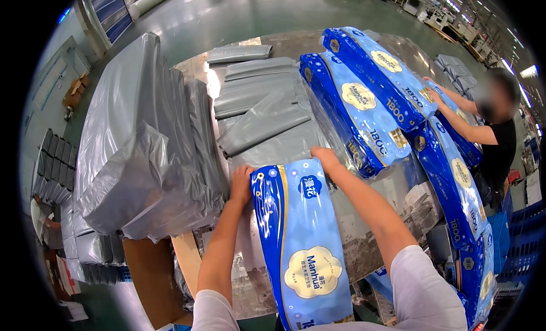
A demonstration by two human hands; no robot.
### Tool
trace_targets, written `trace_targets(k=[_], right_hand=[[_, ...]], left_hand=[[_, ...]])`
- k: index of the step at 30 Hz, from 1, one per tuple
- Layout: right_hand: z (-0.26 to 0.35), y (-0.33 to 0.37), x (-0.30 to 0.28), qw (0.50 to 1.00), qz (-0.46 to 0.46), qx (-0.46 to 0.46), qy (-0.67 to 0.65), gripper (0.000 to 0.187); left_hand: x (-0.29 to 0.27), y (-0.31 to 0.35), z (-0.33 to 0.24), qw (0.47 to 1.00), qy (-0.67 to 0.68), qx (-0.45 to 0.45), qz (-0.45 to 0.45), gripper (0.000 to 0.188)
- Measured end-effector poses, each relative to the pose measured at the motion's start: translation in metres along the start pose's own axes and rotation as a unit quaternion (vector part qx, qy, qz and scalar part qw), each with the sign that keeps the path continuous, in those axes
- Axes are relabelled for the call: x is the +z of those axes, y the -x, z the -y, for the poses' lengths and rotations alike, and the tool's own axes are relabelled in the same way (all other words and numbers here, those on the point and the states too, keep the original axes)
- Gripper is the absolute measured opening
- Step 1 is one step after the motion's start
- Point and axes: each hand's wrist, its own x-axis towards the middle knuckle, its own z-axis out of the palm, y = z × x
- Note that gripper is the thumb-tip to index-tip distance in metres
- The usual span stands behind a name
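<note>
A long blue plastic-wrapped tissue pack (307, 228) lies lengthwise in front of me, its near end close to my body. My left hand (242, 183) is closed on its far left corner. At the far right corner my right hand (325, 159) grips the same pack; part of its fingers is hidden behind the pack's end. Just beyond both hands, flat grey plastic bags (267, 126) lie overlapping on the worn tabletop (381, 200).
Big grey wrapped bundles (122, 137) stand at the left, above an open cardboard box (149, 274). Right of the bags lie more blue tissue packs (364, 103), with others stacked along the right edge (455, 177). A co-worker (497, 126) touches one pack there.
</note>
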Motion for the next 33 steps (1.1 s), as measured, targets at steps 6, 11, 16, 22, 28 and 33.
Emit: trace_targets(k=[6, 11, 16, 22, 28, 33], right_hand=[[0.013, 0.045, -0.035, 0.966, -0.149, 0.058, -0.203, 0.011], [0.023, 0.071, -0.031, 0.981, -0.137, 0.035, -0.131, 0.021], [0.004, 0.025, -0.012, 0.99, -0.133, -0.012, 0.035, 0.029], [-0.006, -0.009, -0.009, 0.988, -0.128, 0.088, -0.007, 0.012], [0.016, 0.035, -0.016, 0.974, -0.216, 0.01, -0.066, 0.013], [0.007, 0.014, 0.008, 0.967, -0.215, 0.124, -0.064, 0.009]], left_hand=[[-0.004, -0.022, -0.022, 0.975, 0.051, -0.19, -0.107, 0.012], [-0.018, 0.026, -0.027, 0.975, 0.064, -0.2, -0.079, 0.015], [-0.015, -0.022, -0.019, 0.972, -0.154, -0.023, -0.176, 0.032], [-0.005, -0.059, -0.006, 0.976, -0.09, -0.19, -0.054, 0.017], [-0.01, -0.005, -0.019, 0.973, 0.004, -0.197, -0.121, 0.013], [0.024, -0.01, 0.002, 0.94, 0.073, -0.326, -0.063, 0.023]])
